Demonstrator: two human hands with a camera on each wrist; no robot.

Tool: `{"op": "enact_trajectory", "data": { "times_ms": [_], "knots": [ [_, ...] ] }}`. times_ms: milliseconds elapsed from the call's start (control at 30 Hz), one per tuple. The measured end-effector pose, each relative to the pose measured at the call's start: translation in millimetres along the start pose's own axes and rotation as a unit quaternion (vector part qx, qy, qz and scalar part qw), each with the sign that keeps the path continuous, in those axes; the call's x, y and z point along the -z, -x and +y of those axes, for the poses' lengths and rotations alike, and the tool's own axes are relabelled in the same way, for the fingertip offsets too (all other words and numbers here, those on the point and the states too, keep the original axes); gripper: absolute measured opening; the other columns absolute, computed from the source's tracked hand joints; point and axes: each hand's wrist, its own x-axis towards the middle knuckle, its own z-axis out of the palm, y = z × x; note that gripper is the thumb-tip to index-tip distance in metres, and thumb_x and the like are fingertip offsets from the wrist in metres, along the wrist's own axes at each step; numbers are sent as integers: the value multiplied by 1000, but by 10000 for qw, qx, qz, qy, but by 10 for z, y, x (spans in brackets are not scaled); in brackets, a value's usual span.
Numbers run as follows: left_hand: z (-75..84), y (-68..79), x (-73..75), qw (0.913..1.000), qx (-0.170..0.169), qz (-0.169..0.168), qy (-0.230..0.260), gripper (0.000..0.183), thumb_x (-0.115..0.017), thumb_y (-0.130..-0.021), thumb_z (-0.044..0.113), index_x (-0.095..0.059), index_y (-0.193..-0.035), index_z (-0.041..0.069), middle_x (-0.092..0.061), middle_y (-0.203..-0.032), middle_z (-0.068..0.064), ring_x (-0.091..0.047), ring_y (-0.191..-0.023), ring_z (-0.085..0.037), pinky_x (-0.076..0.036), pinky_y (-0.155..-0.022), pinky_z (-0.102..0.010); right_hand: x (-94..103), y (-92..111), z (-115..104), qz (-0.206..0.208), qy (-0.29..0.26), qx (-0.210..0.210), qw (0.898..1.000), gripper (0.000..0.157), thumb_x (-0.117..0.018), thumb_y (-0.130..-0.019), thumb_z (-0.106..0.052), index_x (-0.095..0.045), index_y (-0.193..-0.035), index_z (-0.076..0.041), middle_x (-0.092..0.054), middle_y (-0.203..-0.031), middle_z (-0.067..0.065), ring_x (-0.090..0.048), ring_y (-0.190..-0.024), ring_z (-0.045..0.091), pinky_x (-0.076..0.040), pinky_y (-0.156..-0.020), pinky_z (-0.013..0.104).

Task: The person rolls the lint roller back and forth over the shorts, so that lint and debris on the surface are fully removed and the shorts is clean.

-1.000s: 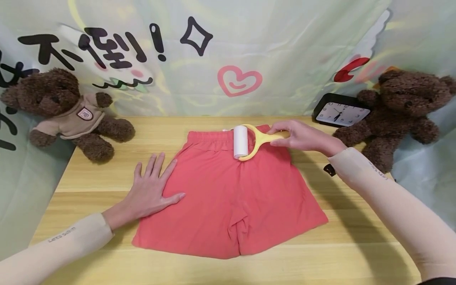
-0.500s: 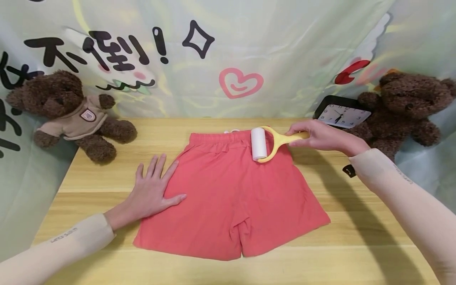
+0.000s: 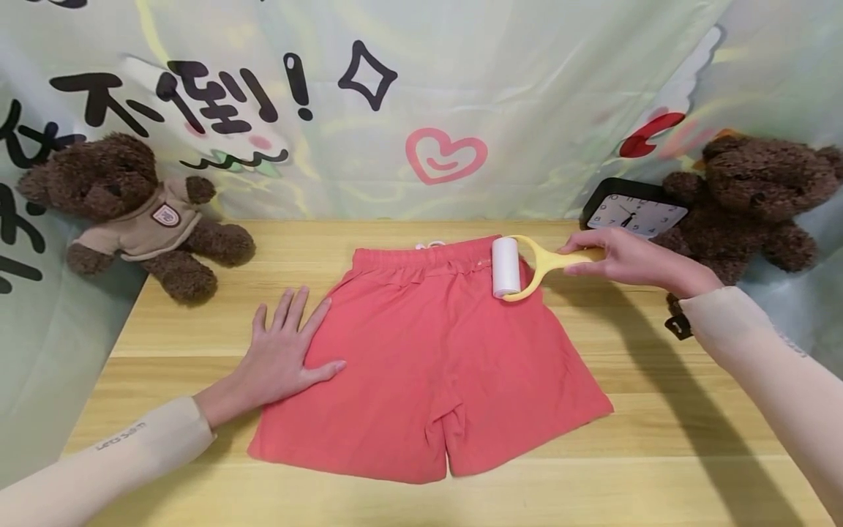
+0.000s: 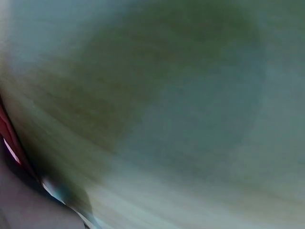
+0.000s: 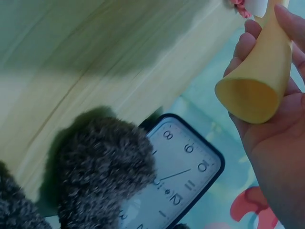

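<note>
Red shorts (image 3: 395, 351) lie spread out on the wooden table, their waistband towards the back. My left hand (image 3: 283, 355) rests with spread, straight fingers on the left edge of the shorts, partly over the table. The yellow handle of a lint roller (image 3: 506, 267) is gripped in my right hand (image 3: 626, 256). Its white roll touches the right part of the waistband. In the right wrist view, fingers curl round the hollow-ended lint roller handle (image 5: 259, 71). Mostly blurred table shows in the left wrist view, with a bit of the hand in its lower left corner.
A brown teddy bear (image 3: 132, 212) in a beige top sits at the back left. Another teddy bear (image 3: 757, 197) sits at the back right, beside a black-framed clock (image 3: 635, 208). A printed curtain (image 3: 527, 88) hangs behind the wooden table (image 3: 197, 344).
My right hand has moved the lint roller rightward along the waistband, from near its middle to its right end. My left hand has kept its place on the shorts.
</note>
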Motion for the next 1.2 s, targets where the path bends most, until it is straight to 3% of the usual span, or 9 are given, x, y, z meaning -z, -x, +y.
{"op": "enact_trajectory", "data": {
  "times_ms": [200, 433, 800, 1033, 1133, 1200],
  "knots": [
    [11, 4, 12, 10000, -4, 32, 22, 107, -71, -93, 70, -33, -173, 10, -19, -175, -32, -15, -160, -54, -10, -114, -84, 49, 93, 84, 89, -125, -130, 9998, 22, -83, -100, -16, -81, -122, -16, -70, -108, 2, -50, -82, 21, -43, -67, 33],
    [8, -6, 11, 10000, 38, -35, 35, 107, -70, -92, 71, -34, -173, 11, -19, -175, -31, -14, -160, -53, -10, -115, -84, 79, 285, 240, 221, 77, -273, 9994, 22, -82, -101, -17, -80, -123, -16, -67, -99, 1, -46, -70, 18, -41, -63, 32],
    [-2, -43, 51, 9996, 64, -273, -73, 110, -69, -92, 75, -31, -174, 12, -19, -174, -32, -15, -160, -54, -10, -116, -83, 132, 669, 363, 528, 261, -902, 9942, 26, -82, -102, -25, -77, -127, -19, -68, -105, 4, -45, -61, 16, -39, -60, 32],
    [-22, -17, 112, 9993, 102, -358, -53, 108, -69, -93, 74, -32, -173, 12, -20, -174, -32, -16, -159, -54, -11, -115, -83, 85, 778, 550, 781, 292, -953, 9920, 25, -82, -102, -32, -79, -125, -27, -70, -117, 2, -54, -85, 17, -42, -69, 29],
    [-30, -38, 127, 9990, 35, -429, -106, 109, -69, -93, 75, -31, -174, 13, -20, -174, -31, -15, -160, -54, -13, -115, -83, 53, 837, 515, 991, 99, -939, 9906, 24, -82, -102, -34, -79, -125, -29, -70, -115, 1, -53, -88, 17, -41, -69, 28],
    [-30, -51, 134, 9986, -16, -512, -128, 111, -68, -93, 76, -28, -175, 14, -19, -175, -31, -14, -160, -54, -14, -115, -83, 21, 877, 356, 1176, -54, -896, 9890, 24, -82, -102, -27, -79, -125, -23, -70, -114, 2, -53, -88, 16, -40, -70, 26]
  ]
}}
